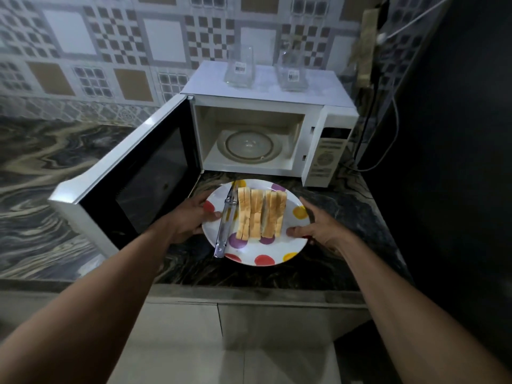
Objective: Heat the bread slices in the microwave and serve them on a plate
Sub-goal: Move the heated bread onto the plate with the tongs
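A white plate with coloured dots (277,252) is in front of the open white microwave (329,120), over the dark marbled counter. Several bread slices (260,213) stand on edge in a row on the plate, with metal tongs (225,225) lying to their left. My left hand (191,217) grips the plate's left rim and my right hand (318,225) grips its right rim, thumbs on top. The microwave's door (133,178) swings out to the left, and the glass turntable (249,146) inside holds nothing.
Two clear glass containers (239,66) (292,70) stand on top of the microwave. A power cable (388,134) hangs to its right beside a dark wall. The patterned counter (41,167) stretches away to the left under a tiled wall.
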A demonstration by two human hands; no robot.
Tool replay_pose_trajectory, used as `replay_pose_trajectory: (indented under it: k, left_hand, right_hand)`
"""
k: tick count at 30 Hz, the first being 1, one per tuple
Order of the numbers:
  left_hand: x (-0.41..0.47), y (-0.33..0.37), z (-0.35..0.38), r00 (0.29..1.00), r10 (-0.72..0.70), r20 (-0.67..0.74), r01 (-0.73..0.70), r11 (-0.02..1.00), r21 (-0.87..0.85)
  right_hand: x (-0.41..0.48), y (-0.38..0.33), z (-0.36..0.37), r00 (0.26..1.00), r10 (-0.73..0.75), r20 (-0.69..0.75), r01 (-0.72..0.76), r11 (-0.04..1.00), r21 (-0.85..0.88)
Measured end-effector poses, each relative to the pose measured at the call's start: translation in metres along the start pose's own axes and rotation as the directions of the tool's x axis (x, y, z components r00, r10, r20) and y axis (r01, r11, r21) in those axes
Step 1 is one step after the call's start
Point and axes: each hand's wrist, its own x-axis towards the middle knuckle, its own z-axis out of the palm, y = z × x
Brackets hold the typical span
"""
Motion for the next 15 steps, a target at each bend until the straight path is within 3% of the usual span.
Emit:
replay_pose_trajectory:
  k: [5,15]
  left_hand:
    - [-0.028,0.010,0.000,0.998,0.040,0.044,-0.041,0.999,0.011]
    - [-0.075,0.017,-0.010,0.988,0.095,0.120,-0.086,0.993,-0.078]
  right_hand:
    - [-0.038,-0.016,0.008,1.000,-0.012,-0.026,0.013,0.999,0.047]
    - [-0.086,-0.028,0.021,0.977,-0.205,0.060,0.187,0.956,0.224]
